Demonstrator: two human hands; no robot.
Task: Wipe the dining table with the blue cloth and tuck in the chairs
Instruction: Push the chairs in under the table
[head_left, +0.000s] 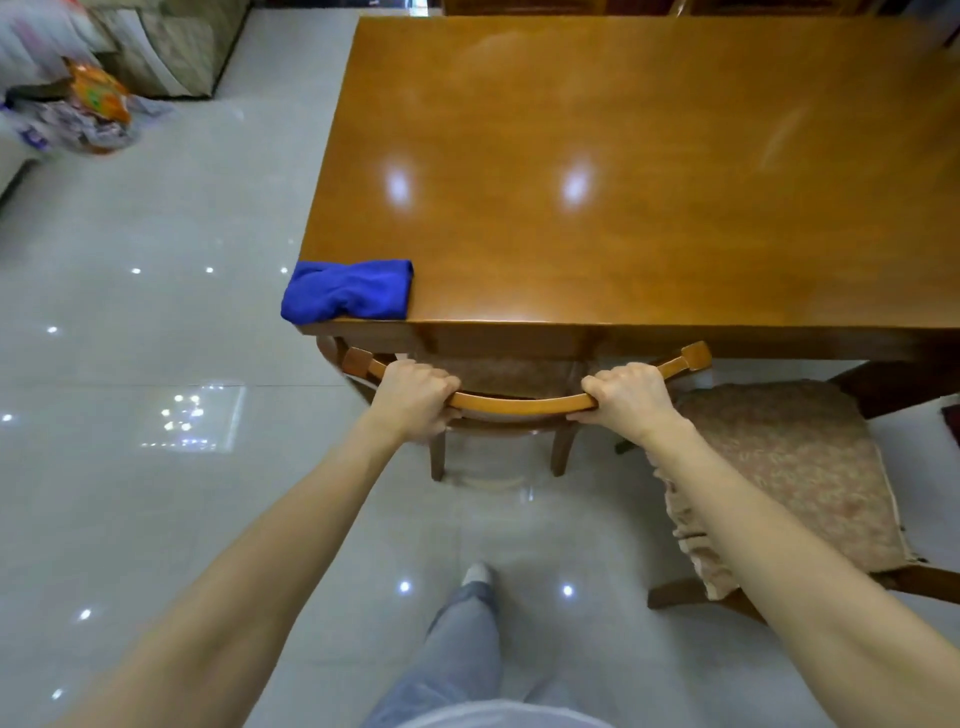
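Observation:
A glossy wooden dining table fills the upper right of the view. The blue cloth lies bunched on its near left corner, overhanging the edge a little. Below the near edge stands a wooden chair; its curved top rail is held at both ends. My left hand grips the rail's left part and my right hand grips its right part. The chair's seat sits mostly under the table. A second chair with a patterned cushion stands pulled out at the right.
Shiny pale floor tiles spread to the left and beneath me. Bags and a sofa sit at the far left. More wooden furniture lines the far side of the table. My leg and foot are just behind the chair.

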